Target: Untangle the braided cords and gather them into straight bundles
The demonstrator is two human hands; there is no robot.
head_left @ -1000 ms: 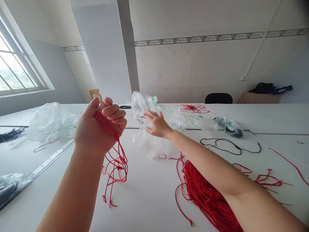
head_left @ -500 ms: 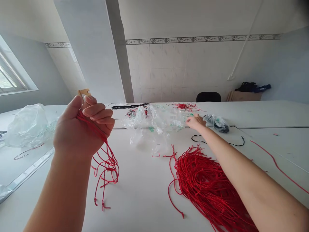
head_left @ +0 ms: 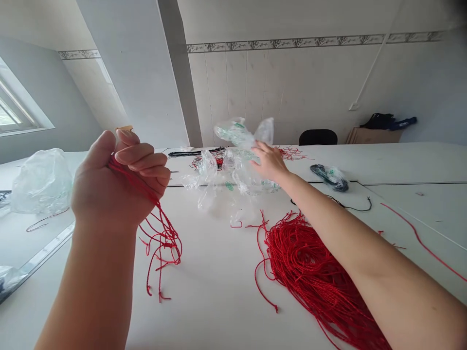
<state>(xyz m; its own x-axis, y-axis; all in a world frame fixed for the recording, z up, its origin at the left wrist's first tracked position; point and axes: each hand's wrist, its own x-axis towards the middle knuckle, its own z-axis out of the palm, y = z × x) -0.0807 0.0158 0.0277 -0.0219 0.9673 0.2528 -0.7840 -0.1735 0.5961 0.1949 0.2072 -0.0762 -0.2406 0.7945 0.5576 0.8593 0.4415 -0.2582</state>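
My left hand (head_left: 124, 180) is raised at the left, its fingers closed on several red cords (head_left: 166, 238) whose knotted ends hang below the palm. A tan piece (head_left: 124, 128) shows above its fingertips. Farther off, my right hand (head_left: 269, 161) reaches over the clear plastic bags (head_left: 244, 177) with its fingers apart. Just beyond its fingertips a clear bag with green print (head_left: 242, 135) is up off the heap; whether the fingers touch it is unclear. A big pile of red cord (head_left: 306, 267) lies on the white table (head_left: 211, 301), partly under my right forearm.
A crumpled plastic bag (head_left: 42, 182) lies at the left. Bagged dark cord (head_left: 330, 177) sits at the right, near a loose black cord (head_left: 359, 209) and a red cord (head_left: 416, 236). Black cords (head_left: 197, 152) lie at the back. A black chair (head_left: 318, 137) stands behind the table.
My right hand has moved left and its fingers have opened out. A clear bag now stands up above the heap by that hand. My left hand still holds the red cords.
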